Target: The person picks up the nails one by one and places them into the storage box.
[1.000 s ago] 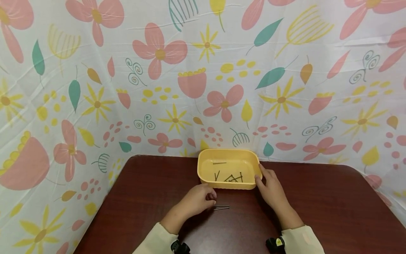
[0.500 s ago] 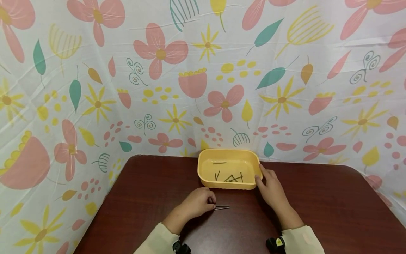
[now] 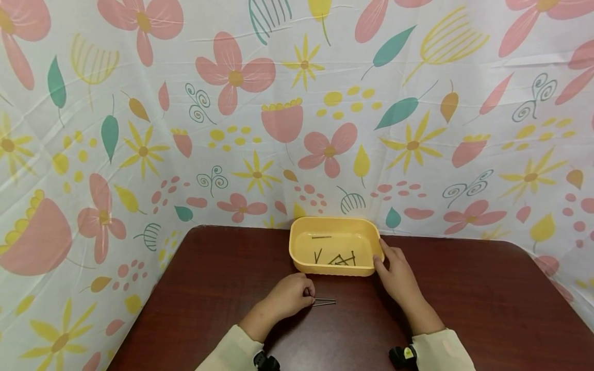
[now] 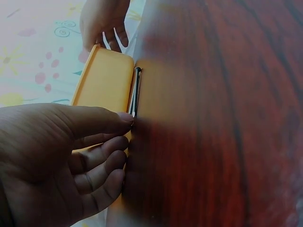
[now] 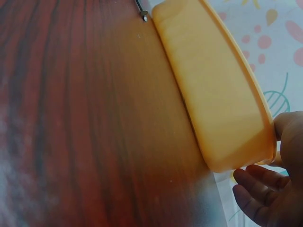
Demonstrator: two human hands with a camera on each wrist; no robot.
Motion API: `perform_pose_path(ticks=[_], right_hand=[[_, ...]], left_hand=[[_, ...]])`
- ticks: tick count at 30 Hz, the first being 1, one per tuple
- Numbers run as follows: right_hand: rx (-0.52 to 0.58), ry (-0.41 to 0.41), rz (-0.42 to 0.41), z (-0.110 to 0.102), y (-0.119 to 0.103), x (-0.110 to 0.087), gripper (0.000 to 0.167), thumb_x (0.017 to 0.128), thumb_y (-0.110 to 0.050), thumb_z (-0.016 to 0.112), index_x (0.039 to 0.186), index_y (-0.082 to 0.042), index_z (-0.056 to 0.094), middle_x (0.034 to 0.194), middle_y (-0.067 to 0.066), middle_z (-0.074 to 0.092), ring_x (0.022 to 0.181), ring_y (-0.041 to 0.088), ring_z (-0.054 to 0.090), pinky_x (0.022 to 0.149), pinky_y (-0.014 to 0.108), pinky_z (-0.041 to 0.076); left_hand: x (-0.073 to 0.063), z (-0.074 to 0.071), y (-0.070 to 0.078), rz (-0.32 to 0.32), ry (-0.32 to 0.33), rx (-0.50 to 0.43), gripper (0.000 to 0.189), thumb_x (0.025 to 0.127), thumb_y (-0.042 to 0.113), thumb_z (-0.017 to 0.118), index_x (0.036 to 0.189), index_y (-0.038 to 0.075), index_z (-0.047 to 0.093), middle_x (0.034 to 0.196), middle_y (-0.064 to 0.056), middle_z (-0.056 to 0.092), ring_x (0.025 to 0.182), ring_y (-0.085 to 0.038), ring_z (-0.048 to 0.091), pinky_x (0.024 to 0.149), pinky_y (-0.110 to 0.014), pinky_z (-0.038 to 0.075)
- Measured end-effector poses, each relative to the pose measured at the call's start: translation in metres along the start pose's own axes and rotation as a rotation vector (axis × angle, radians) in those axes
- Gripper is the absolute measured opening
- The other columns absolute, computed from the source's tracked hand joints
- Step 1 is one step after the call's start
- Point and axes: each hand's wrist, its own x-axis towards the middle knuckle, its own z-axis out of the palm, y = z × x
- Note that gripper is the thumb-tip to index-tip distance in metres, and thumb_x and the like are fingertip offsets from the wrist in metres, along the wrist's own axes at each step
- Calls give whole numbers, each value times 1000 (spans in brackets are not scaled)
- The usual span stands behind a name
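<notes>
Two nails (image 3: pixel 325 303) lie side by side on the table in front of a yellow plastic tray (image 3: pixel 336 270). My left hand (image 3: pixel 289 294) pinches the left end of the nails between thumb and index finger; whether it grips one or both is hard to tell. In the left wrist view the thumb (image 4: pixel 106 120) meets the nail tip (image 4: pixel 134 113), and the other fingers curl loosely. My right hand (image 3: pixel 399 275) holds the tray's right end at the rim, thumb towards the near corner. Several nails (image 3: pixel 342 260) lie inside the tray, mostly near its front wall.
The dark red-brown wooden table (image 3: pixel 487 299) extends to both sides of the tray. Behind it hangs a white cloth (image 3: pixel 287 196) with a flower print, close to the tray's back. Black camera straps (image 3: pixel 402 356) sit on both wrists.
My left hand has drawn slightly back from the tray's front and its fingertips have closed on the nails' left end. The right hand and the tray have stayed in place.
</notes>
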Motion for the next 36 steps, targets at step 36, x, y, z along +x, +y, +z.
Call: perform_pose_path(ticks=[36], right_hand=[[-8, 12, -24, 2, 1, -1, 61, 107, -33, 46, 157, 0, 33, 138, 27, 48, 124, 44, 53, 104, 62, 43]], left_hand=[[-4, 0, 3, -9, 4, 73, 10, 94, 15, 70, 86, 17, 64, 89, 6, 56, 80, -5, 54, 75, -21, 48]])
